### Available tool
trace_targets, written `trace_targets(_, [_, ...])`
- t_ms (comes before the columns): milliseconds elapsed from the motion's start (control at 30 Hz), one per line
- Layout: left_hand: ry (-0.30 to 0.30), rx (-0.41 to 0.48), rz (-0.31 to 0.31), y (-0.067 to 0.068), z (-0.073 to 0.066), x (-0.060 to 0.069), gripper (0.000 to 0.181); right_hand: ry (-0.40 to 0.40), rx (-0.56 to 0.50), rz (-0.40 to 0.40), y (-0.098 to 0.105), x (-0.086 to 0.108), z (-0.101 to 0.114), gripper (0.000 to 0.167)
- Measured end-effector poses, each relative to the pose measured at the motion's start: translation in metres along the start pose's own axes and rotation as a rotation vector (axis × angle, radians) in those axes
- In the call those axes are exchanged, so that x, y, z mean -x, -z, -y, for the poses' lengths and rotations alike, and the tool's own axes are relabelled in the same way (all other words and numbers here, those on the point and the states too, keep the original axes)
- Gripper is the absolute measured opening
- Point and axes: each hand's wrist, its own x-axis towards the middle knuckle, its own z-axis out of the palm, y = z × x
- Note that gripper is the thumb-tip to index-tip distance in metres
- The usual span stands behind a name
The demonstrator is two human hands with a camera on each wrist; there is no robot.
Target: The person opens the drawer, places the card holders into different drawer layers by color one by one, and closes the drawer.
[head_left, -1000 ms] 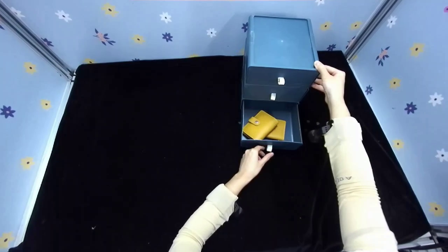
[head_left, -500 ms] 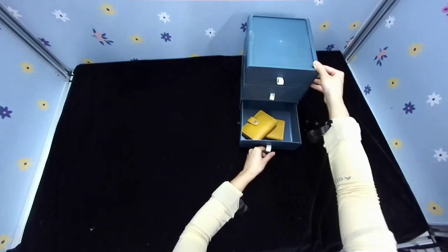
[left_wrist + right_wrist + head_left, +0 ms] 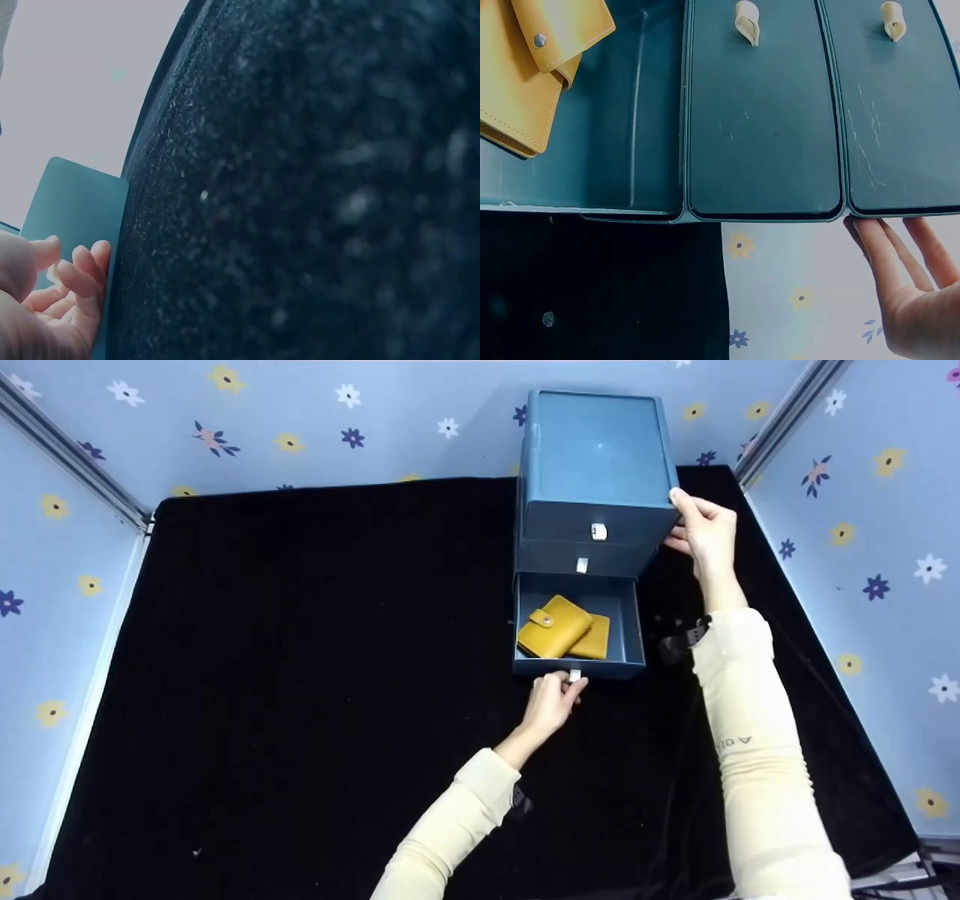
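Observation:
A blue three-drawer cabinet (image 3: 600,450) stands against the back wall, its bottom drawer (image 3: 626,615) pulled out. Two mustard-yellow wallets overlap in that drawer: a snapped wallet (image 3: 556,628) lies partly over a second wallet (image 3: 594,639). My left hand (image 3: 546,706) pinches the white pull tab (image 3: 575,676) on the drawer front between thumb and fingers. On the cabinet's right side rests my right hand (image 3: 709,534), thumb at the top front corner. In the right wrist view its fingers (image 3: 881,259) lie fairly straight against the side wall.
Black cloth (image 3: 315,660) covers the table. Flower-patterned walls (image 3: 405,420) rise at the back and both sides. The upper two drawers are closed, with white tabs on the top drawer (image 3: 562,521) and the middle drawer (image 3: 544,556).
My left hand has shifted slightly right, and its thumb has come in to the pull tab. The right hand, the drawer and the wallets stay in place.

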Motion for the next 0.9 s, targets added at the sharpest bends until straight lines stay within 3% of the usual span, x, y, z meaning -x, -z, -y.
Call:
trace_targets(300, [0.006,0.022,-0.021,-0.003,0.0,-0.002,0.022,-0.004,0.004,-0.002,0.0,0.0,0.001,0.026])
trace_targets(500, [-0.012,0.025,-0.067,-0.003,0.002,-0.007,0.021,-0.008,-0.011,0.005,0.0,-0.001,0.001,0.026])
trace_targets(900, [-0.011,-0.036,-0.122,-0.004,0.004,-0.03,0.019,-0.01,-0.011,0.006,0.0,0.0,0.001,0.024])
